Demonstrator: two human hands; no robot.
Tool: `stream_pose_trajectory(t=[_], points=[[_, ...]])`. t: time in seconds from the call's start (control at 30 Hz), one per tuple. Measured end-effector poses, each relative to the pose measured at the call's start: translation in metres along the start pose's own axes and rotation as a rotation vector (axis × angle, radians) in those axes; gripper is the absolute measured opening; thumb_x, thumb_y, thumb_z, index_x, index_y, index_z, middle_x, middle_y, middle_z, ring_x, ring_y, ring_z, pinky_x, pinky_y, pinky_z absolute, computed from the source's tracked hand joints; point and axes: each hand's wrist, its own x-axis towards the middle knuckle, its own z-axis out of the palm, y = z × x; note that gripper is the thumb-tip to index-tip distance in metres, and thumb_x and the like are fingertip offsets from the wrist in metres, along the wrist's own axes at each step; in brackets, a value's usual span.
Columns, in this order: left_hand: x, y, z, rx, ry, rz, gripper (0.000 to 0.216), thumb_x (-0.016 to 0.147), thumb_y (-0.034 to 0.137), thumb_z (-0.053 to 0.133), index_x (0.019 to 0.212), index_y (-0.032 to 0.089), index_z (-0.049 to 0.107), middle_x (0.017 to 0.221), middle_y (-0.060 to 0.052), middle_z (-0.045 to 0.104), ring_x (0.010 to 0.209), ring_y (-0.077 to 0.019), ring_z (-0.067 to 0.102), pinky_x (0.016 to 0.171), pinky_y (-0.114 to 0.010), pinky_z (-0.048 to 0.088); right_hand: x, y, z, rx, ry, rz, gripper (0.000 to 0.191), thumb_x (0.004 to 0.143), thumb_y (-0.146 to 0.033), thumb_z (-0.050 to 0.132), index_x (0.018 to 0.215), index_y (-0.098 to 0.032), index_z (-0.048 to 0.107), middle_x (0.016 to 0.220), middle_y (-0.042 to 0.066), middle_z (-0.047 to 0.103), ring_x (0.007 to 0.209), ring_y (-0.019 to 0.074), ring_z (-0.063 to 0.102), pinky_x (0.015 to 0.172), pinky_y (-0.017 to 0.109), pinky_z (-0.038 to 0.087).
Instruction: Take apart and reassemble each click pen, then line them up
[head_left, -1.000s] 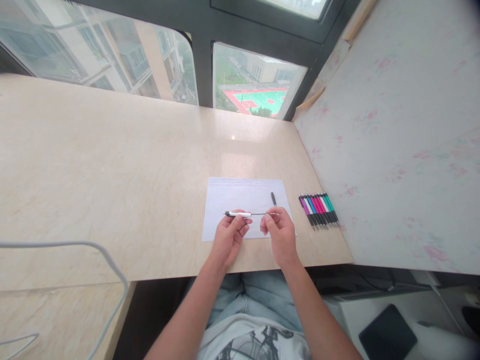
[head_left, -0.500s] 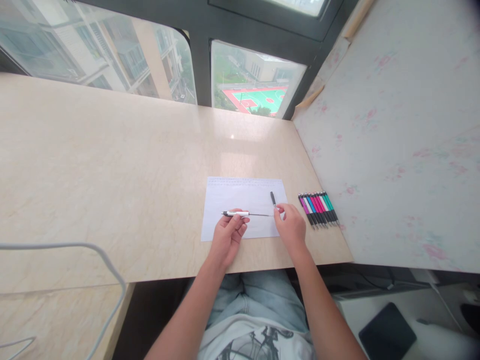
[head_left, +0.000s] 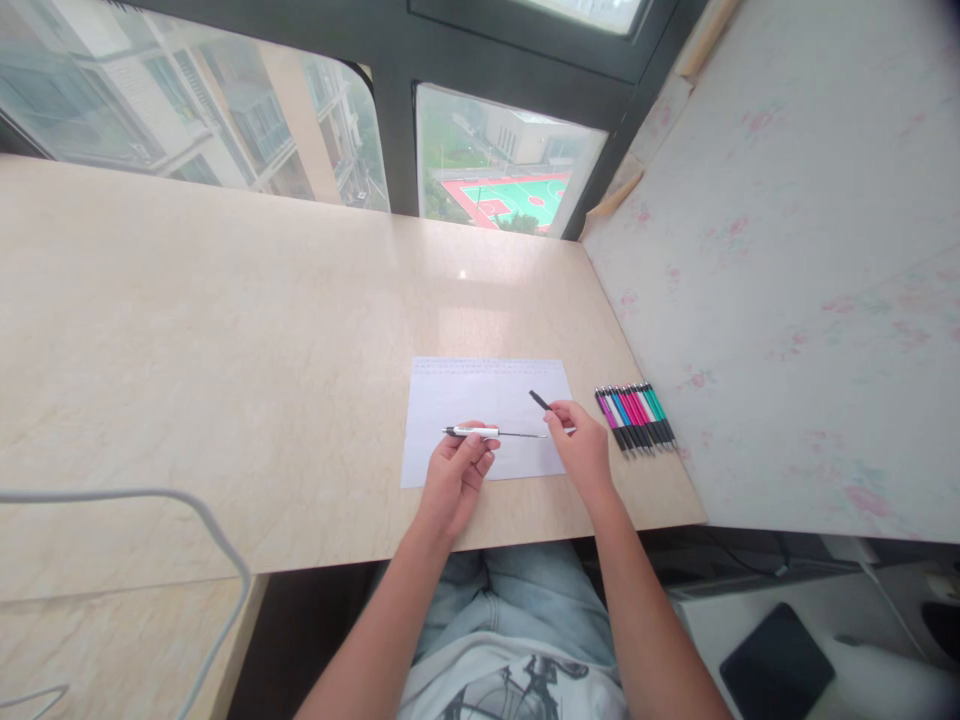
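My left hand (head_left: 457,470) is closed on the white barrel of a pen (head_left: 480,432), held level with its black end to the left. A thin ink refill (head_left: 523,435) sticks out of the barrel toward the right. In my right hand (head_left: 581,445) the fingers pinch a black pen grip section (head_left: 538,399), which points up and to the left. The refill's tip ends just short of the right fingers. Beneath both hands lies a sheet of white paper (head_left: 435,400) with lines of handwriting along its top.
A row of several colored pens (head_left: 636,418) lies right of the paper, near the papered wall (head_left: 787,300). A grey cable (head_left: 214,520) loops over the desk (head_left: 187,380) at the left. Windows stand behind the desk, and a dark flat object (head_left: 778,662) is at lower right.
My right hand has tilted the black grip section further to the left. More of the refill's tip shows clear of the right fingers. My left hand stays nearly still.
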Motion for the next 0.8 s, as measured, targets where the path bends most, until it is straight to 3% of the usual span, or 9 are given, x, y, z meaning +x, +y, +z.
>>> stream_pose_trajectory(t=[0.2, 0.3, 0.53, 0.8], points=[[-0.001, 0.001, 0.000, -0.001, 0.014, 0.015, 0.023, 0.074, 0.023, 0.079, 0.093, 0.016, 0.068, 0.094, -0.005, 0.073, 0.075, -0.0086, 0.068, 0.065, -0.015, 0.053, -0.015, -0.004, -0.028, 0.421, -0.048, 0.186, 0.029, 0.076, -0.042, 0.070, 0.093, -0.018, 0.073, 0.074, 0.004, 0.069, 0.062, 0.0162, 0.058, 0.056, 0.029, 0.047], [-0.001, 0.001, 0.000, 0.007, 0.013, 0.028, 0.024, 0.073, 0.024, 0.079, 0.092, 0.016, 0.068, 0.095, -0.004, 0.072, 0.075, -0.0085, 0.068, 0.065, -0.015, 0.054, -0.020, -0.006, -0.041, 0.528, -0.048, 0.200, 0.027, 0.076, -0.039, 0.072, 0.093, -0.019, 0.074, 0.074, 0.004, 0.070, 0.064, 0.0157, 0.059, 0.059, 0.030, 0.048], [0.000, 0.000, 0.000, 0.013, 0.012, 0.047, 0.021, 0.074, 0.023, 0.078, 0.092, 0.015, 0.069, 0.096, -0.005, 0.072, 0.076, -0.0085, 0.067, 0.066, -0.014, 0.054, -0.028, -0.010, -0.064, 0.507, -0.084, 0.189, 0.026, 0.076, -0.040, 0.073, 0.094, -0.020, 0.074, 0.081, 0.007, 0.073, 0.072, 0.0194, 0.066, 0.066, 0.034, 0.053], [0.001, -0.001, -0.002, 0.025, 0.013, 0.047, 0.024, 0.073, 0.024, 0.079, 0.093, 0.016, 0.068, 0.096, -0.005, 0.072, 0.076, -0.0084, 0.068, 0.066, -0.015, 0.054, -0.030, -0.010, -0.068, 0.489, -0.063, 0.168, 0.026, 0.077, -0.043, 0.072, 0.091, -0.021, 0.074, 0.078, 0.007, 0.073, 0.070, 0.0204, 0.067, 0.065, 0.035, 0.055]])
